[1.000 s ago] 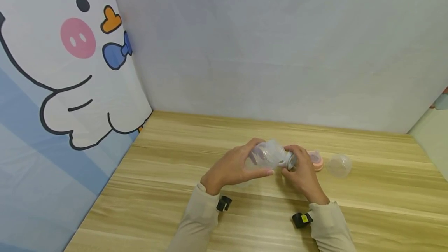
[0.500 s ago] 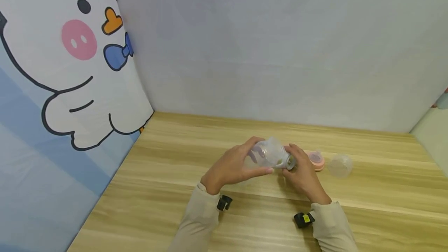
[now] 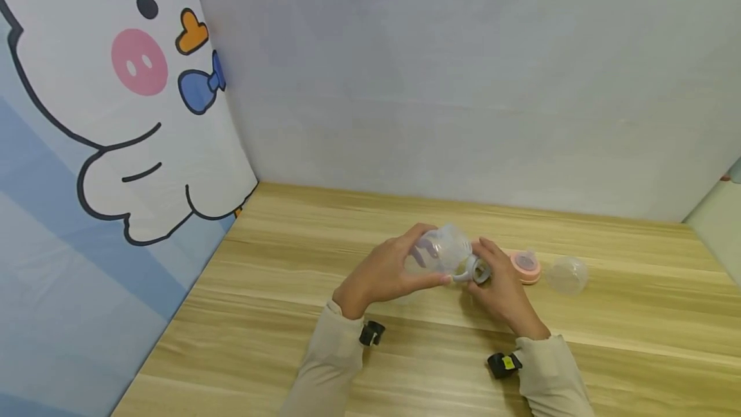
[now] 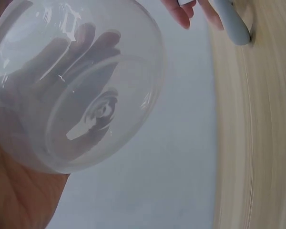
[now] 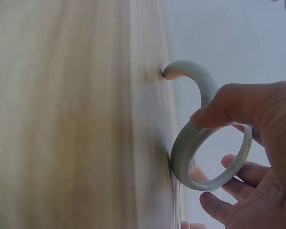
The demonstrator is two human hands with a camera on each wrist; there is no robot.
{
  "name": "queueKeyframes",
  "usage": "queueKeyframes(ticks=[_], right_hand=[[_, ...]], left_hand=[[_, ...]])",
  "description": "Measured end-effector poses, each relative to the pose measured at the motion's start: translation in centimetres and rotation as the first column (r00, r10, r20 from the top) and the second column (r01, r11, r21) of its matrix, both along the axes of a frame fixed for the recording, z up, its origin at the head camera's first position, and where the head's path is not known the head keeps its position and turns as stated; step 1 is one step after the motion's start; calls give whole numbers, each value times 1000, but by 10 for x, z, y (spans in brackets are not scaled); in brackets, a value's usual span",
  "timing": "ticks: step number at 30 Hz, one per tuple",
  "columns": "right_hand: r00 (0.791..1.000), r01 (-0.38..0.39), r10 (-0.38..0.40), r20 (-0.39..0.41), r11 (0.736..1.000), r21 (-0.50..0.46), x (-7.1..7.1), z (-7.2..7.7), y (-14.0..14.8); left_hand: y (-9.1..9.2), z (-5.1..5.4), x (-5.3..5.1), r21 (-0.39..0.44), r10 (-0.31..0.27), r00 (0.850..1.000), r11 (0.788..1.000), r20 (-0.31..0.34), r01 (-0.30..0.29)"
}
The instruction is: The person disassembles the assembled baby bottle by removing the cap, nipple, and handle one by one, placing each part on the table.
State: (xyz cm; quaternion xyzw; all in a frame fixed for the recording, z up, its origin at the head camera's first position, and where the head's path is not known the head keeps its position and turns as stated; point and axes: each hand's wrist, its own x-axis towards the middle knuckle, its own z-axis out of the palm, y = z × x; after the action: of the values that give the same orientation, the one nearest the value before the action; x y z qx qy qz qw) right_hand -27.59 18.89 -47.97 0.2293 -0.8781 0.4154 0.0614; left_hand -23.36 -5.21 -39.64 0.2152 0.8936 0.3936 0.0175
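In the head view my left hand (image 3: pixel 384 269) grips a clear baby bottle (image 3: pixel 442 250), tilted on its side above the table. Its rounded, see-through base fills much of the left wrist view, with fingers curled behind the bottle (image 4: pixel 100 129). My right hand (image 3: pixel 500 282) pinches a grey bottle-handle ring (image 3: pixel 479 269) beside the bottle's neck end. The right wrist view shows the thumb on the rim of this handle ring (image 5: pixel 183 152), with one curved grip arm sticking out. The ring's opening looks see-through, with no bottle neck in it.
Just right of my right hand, a pink collar with a clear nipple (image 3: pixel 525 264) sits on the wooden table (image 3: pixel 289 262). A clear dome cap (image 3: pixel 567 275) lies farther right. A pale wall (image 3: pixel 451 82) stands behind, and a cartoon-printed sheet (image 3: pixel 139 147) at the left.
The grey handle ring has turned in my right hand and shifted off the line of the bottle's neck, so its curved grip now shows low beside the bottle. My left hand keeps its hold.
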Motion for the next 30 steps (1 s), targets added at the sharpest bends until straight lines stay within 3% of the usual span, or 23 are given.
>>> queueKeyframes(ticks=[9,13,16,22,26,30], right_hand=[[1000,4,-4,-24,1000,16,-3,-1,1],[1000,-7,7,-19,1000,16,-3,1,2],[999,-15,15,-29,1000,-10,-3,4,4],[1000,-8,7,-18,999,-39,0,16,8],[1000,11,-12,-26,1000,-24,5,29,12],[996,60,-63,-66,997,-48,9,41,16]], left_hand=[[0,-2,-2,7,4,1000,1000,10,-4],[0,1,-1,33,30,998,999,-52,-28],[1,8,2,71,82,985,995,-151,-72],[3,24,10,227,195,925,966,-326,-124],[3,28,12,332,286,869,931,-405,-152],[2,28,11,370,372,808,905,-456,-209]])
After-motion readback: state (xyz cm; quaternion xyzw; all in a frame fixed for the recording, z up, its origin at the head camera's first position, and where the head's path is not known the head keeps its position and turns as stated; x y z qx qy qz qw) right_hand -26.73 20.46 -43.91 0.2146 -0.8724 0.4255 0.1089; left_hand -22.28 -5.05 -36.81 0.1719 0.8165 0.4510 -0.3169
